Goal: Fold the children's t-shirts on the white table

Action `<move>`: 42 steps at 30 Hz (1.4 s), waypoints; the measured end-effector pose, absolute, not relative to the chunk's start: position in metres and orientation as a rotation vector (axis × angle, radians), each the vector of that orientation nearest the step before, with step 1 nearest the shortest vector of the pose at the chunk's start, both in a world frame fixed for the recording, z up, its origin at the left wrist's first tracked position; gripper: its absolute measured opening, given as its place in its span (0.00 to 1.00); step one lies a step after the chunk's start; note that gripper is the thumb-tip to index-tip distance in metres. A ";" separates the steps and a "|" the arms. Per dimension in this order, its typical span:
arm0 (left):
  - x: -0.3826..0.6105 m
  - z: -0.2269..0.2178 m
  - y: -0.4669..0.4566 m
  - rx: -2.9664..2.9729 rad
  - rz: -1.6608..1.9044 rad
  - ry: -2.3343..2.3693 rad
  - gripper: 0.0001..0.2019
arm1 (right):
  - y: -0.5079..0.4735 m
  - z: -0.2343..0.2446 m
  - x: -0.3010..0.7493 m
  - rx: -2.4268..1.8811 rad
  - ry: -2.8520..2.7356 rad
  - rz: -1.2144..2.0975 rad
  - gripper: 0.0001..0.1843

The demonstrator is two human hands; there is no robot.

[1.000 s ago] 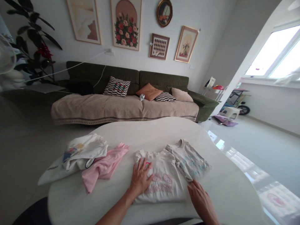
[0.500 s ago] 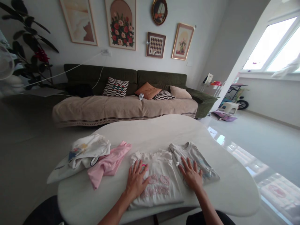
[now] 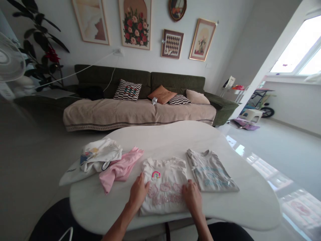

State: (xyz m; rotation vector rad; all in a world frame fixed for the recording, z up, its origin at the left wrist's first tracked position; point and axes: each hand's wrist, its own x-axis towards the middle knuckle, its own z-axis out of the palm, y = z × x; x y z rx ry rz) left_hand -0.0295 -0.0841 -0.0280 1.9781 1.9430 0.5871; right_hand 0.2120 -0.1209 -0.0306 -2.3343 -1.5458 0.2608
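Observation:
A folded white T-shirt (image 3: 165,192) with a rainbow patch and pink cat-face print lies flat near the front of the white table (image 3: 173,137). At its left edge my left hand (image 3: 138,191) is closed, pinching the cloth. My right hand (image 3: 192,195) grips the opposite edge in the same way, fingers curled under. Just right of it rests a folded grey T-shirt (image 3: 213,172) with pale blue lettering, touched by neither hand. Left of the white T-shirt is a crumpled pink garment (image 3: 121,169), beside a loose white garment (image 3: 101,154) with a coloured print.
Behind the table stands a dark green sofa (image 3: 178,80) with a beige cover and several cushions. A white fan (image 3: 11,60) is at the far left by a leafy plant (image 3: 41,36). The table's rounded edge curves close in front of me.
My right hand has moved left from the grey T-shirt to the white one's right edge. My left hand has gone from lying flat on the white T-shirt to gripping its left edge.

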 end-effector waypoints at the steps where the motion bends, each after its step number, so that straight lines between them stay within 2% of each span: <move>1: -0.027 -0.021 -0.082 1.875 0.556 1.940 0.21 | -0.117 -0.026 0.211 -2.340 -1.501 0.345 0.17; 4: -0.020 -0.006 -0.075 1.612 0.539 1.838 0.20 | -0.102 -0.016 0.218 -2.302 -1.480 0.502 0.15; 8: -0.019 -0.001 -0.072 1.507 0.596 1.571 0.18 | -0.089 -0.013 0.223 -2.230 -1.525 0.547 0.12; 12: -0.015 0.004 -0.077 1.141 0.792 1.206 0.29 | -0.083 -0.010 0.218 -2.114 -1.558 0.538 0.17; 16: 0.012 0.026 -0.073 0.940 0.798 0.836 0.38 | -0.075 0.016 0.246 -1.974 -1.591 0.507 0.20; 22: 0.114 0.056 -0.042 1.062 0.795 0.660 0.40 | -0.063 0.060 0.367 -1.998 -1.495 0.312 0.27; 26: 0.181 0.035 -0.021 1.143 0.804 0.667 0.41 | -0.056 0.047 0.438 -2.177 -1.387 0.156 0.33; 32: 0.216 -0.021 -0.014 1.177 0.872 0.886 0.45 | -0.055 0.006 0.458 -2.382 -1.413 0.204 0.32; 36: 0.202 -0.033 -0.028 1.175 0.770 0.992 0.52 | -0.057 -0.003 0.407 -2.455 -1.326 -0.277 0.33; 39: 0.169 -0.029 -0.042 1.319 0.553 1.002 0.45 | -0.062 -0.016 0.357 -2.312 -1.657 -0.348 0.32; 42: 0.108 -0.013 -0.053 1.502 0.590 1.041 0.28 | -0.070 -0.038 0.326 -2.269 -1.906 -0.194 0.32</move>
